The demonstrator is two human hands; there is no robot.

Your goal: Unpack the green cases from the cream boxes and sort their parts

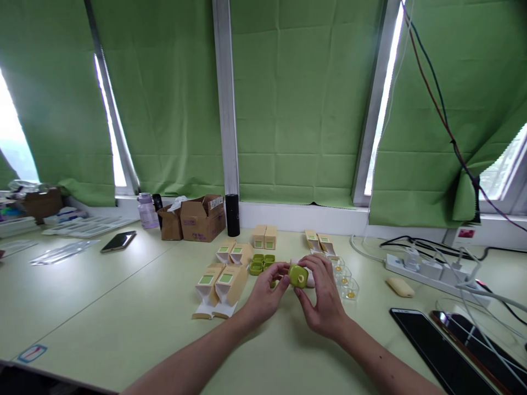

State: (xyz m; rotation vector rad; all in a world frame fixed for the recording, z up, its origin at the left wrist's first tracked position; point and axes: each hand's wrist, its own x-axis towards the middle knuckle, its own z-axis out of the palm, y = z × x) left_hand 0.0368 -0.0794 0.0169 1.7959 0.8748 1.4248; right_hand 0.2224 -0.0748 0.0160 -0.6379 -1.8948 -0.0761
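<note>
Both my hands hold one small green rounded piece with a pale mark on its face. My left hand pinches it from the left, and my right hand grips it from the right. Behind my left fingers sit several green square containers. Pinkish-white objects are partly hidden behind my right hand. Clear cups with yellow bits inside stand just right of that hand. To the left lie open tan boxes with green labels, their white flaps toward me.
Closed tan boxes and open ones stand farther back. Cardboard boxes, a black bottle and a purple bottle line the back left. At right are a power strip, cables, a beige case and a tablet.
</note>
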